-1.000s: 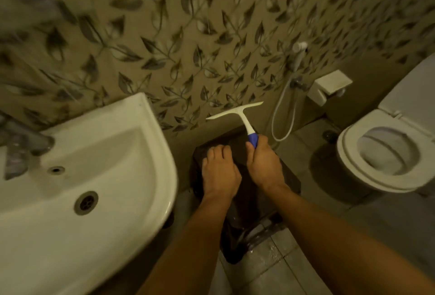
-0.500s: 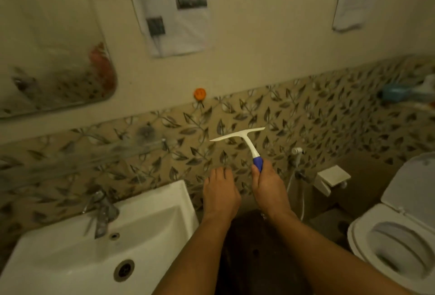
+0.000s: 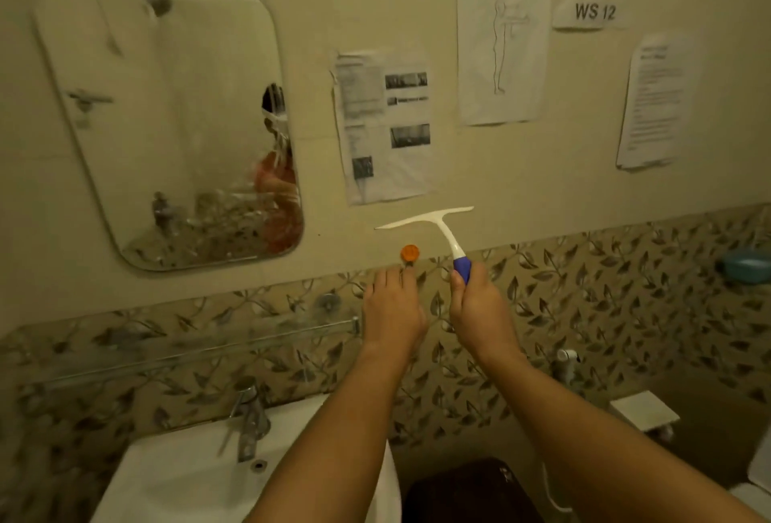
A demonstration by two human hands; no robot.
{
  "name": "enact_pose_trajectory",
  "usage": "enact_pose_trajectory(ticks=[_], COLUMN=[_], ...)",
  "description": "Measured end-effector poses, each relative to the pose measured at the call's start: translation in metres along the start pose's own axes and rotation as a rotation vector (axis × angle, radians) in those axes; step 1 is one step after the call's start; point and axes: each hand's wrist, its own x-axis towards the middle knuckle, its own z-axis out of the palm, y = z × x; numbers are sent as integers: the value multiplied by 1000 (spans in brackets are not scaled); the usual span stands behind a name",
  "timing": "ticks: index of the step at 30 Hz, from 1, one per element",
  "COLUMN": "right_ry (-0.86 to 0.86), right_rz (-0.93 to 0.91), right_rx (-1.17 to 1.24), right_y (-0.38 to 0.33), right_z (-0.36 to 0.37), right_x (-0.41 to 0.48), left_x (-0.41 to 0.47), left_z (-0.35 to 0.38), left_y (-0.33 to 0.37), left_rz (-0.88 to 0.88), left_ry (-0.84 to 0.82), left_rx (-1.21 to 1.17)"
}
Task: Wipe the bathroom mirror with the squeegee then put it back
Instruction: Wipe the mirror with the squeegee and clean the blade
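Note:
My right hand (image 3: 479,309) grips the blue handle of a white squeegee (image 3: 434,224), blade up and roughly level, held in front of the wall to the right of the mirror. The mirror (image 3: 167,122), rounded and streaked with water, hangs at the upper left above the sink. My left hand (image 3: 392,309) is raised beside the right one, palm down, fingers together and extended, holding nothing. A small orange wall hook (image 3: 409,252) sits just above my left fingertips, below the blade's left end.
A white sink (image 3: 175,476) with a chrome tap (image 3: 248,418) lies below the mirror, under a glass shelf (image 3: 187,349). Paper sheets (image 3: 384,126) are taped to the wall. A black bin (image 3: 467,489) stands below my arms; a blue soap dish (image 3: 747,266) is at the far right.
My view has swung up from the floor and bin to the wall and mirror. Both hands rose with it, the right still holding the squeegee.

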Motion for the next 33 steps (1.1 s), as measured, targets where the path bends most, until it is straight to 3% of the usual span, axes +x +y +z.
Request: enact_pose_trajectory(ticks=[16, 33], right_ry=[99, 132], right_rz=[-255, -368], right_rx=[112, 260], right_y=[-148, -340], right_z=[-31, 41], right_x=[47, 59], left_x=[48, 76], left_z=[-146, -244], left_y=[-58, -227], left_rz=[-97, -230], left_ry=[156, 246], left_rx=[252, 358])
